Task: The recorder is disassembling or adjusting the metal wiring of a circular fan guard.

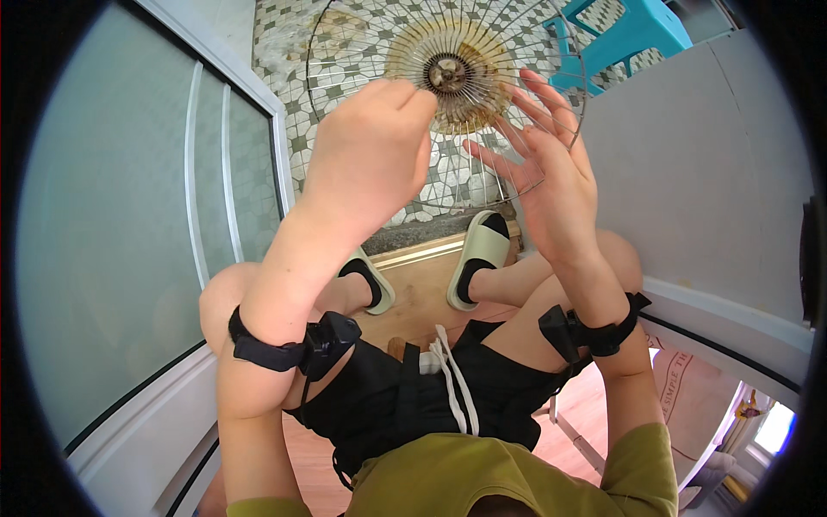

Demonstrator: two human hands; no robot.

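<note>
A round wire fan grille [478,185] is held up in front of me above the tiled floor, its thin spokes running out from a small dark hub. Brownish-yellow grime or rust shows around its middle; I cannot tell how much is on the wires. My right hand [551,172] supports the grille at its right edge, fingers spread against the wires and the rim crossing near the palm. My left hand [370,133] is closed in a fist at the grille's left side, knuckles up. Whatever is in those fingers, if anything, is hidden behind the hand.
A blue plastic stool [633,39] stands at the far right on the patterned tiles. To my left is a frosted glass door [138,215]; a grey panel [706,164] rises on the right. My feet, in pale green slippers [482,250], rest by the wooden threshold [422,254].
</note>
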